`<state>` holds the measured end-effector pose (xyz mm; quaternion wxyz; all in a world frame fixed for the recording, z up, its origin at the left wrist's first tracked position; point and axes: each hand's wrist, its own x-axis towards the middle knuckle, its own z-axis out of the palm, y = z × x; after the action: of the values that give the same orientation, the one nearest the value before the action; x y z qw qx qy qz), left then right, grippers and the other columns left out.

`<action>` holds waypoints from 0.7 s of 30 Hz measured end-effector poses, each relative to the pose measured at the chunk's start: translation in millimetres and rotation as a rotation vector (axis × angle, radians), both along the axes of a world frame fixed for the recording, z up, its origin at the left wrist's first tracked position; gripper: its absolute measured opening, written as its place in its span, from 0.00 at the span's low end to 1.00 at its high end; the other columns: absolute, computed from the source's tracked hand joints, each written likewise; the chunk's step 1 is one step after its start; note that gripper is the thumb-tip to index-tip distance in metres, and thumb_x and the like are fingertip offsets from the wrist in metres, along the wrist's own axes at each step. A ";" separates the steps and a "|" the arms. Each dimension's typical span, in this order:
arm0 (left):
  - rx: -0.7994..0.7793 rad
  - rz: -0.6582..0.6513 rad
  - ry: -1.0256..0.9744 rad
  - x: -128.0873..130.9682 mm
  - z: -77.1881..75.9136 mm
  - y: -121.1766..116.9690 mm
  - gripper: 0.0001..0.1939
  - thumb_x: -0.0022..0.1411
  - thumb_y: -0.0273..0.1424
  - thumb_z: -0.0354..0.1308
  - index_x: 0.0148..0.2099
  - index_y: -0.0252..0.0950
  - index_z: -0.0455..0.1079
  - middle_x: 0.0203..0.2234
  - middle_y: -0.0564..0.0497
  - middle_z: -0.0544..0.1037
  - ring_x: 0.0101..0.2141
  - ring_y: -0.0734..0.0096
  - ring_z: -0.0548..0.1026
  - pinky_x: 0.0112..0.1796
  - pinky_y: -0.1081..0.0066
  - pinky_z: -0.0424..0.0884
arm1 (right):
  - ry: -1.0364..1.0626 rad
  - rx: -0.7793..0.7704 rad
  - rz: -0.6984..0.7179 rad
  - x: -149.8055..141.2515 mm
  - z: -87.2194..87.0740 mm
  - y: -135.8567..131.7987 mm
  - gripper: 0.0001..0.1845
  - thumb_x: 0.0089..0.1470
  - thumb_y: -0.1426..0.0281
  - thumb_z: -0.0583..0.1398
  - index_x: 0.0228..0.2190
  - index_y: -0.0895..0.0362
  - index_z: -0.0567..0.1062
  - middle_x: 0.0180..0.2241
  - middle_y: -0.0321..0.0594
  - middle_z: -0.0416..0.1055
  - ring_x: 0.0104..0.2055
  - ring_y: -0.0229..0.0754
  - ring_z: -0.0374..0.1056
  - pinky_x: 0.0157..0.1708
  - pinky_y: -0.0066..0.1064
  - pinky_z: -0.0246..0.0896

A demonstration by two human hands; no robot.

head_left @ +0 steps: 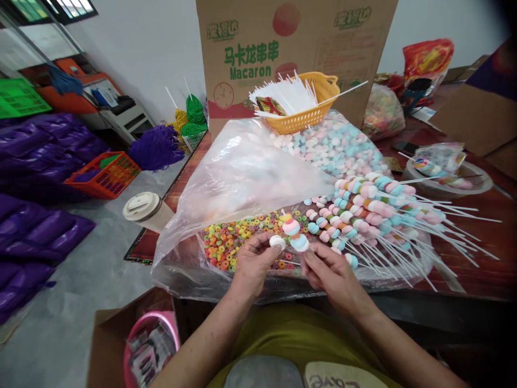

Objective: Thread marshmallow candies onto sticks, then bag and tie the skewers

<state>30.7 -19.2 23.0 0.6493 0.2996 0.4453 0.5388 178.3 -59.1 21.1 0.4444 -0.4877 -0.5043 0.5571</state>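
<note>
My left hand (255, 260) pinches a white marshmallow (277, 242) between thumb and fingers. Close beside it, my right hand (328, 265) grips a candy skewer (294, 233), strung with pink, white and blue marshmallows and coloured rings. The skewer tilts up and to the left, its tip just above the topmost ring. Below and left of my hands lie many small coloured candy rings (226, 237) on clear plastic. To the right a pile of finished-looking marshmallow skewers (369, 207) is stacked, white sticks pointing right. Loose pink, white and blue marshmallows (323, 145) lie behind, partly under plastic film (246, 167).
A yellow basket (301, 119) of white sticks stands at the back before a printed cardboard box (242, 32). A lidded paper cup (147, 210) is at the left table edge. A clear bowl (474, 183) sits far right. Below left, a pink tub (133, 350) stands in a carton.
</note>
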 end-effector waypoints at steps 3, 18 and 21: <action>0.001 0.077 0.048 -8.8 -4.5 7.4 0.16 0.37 0.28 0.68 0.32 0.32 0.72 0.24 0.53 0.76 0.24 0.76 0.72 0.28 0.73 0.71 | -0.435 0.207 0.007 13.9 2.6 -15.9 0.14 0.58 0.64 0.50 0.24 0.57 0.65 0.20 0.32 0.59 0.22 0.31 0.54 0.22 0.24 0.49; 0.093 0.081 0.221 -9.8 -9.7 9.7 0.15 0.39 0.25 0.63 0.34 0.34 0.73 0.27 0.52 0.78 0.28 0.76 0.74 0.33 0.76 0.70 | -0.991 0.299 0.062 14.8 -8.9 -16.7 0.14 0.58 0.68 0.46 0.27 0.56 0.68 0.24 0.38 0.68 0.25 0.37 0.64 0.26 0.28 0.51; 0.089 0.090 0.266 -10.2 -13.4 12.4 0.13 0.40 0.25 0.62 0.33 0.33 0.73 0.27 0.52 0.78 0.27 0.77 0.74 0.32 0.76 0.70 | -1.004 0.314 0.076 13.7 -7.0 -18.0 0.14 0.57 0.68 0.46 0.28 0.56 0.69 0.25 0.38 0.69 0.25 0.37 0.65 0.25 0.27 0.51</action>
<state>20.5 -6.7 9.6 0.5461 0.3765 0.5160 0.5420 192.0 -77.1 14.1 0.1953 -0.6035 -0.7498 0.1884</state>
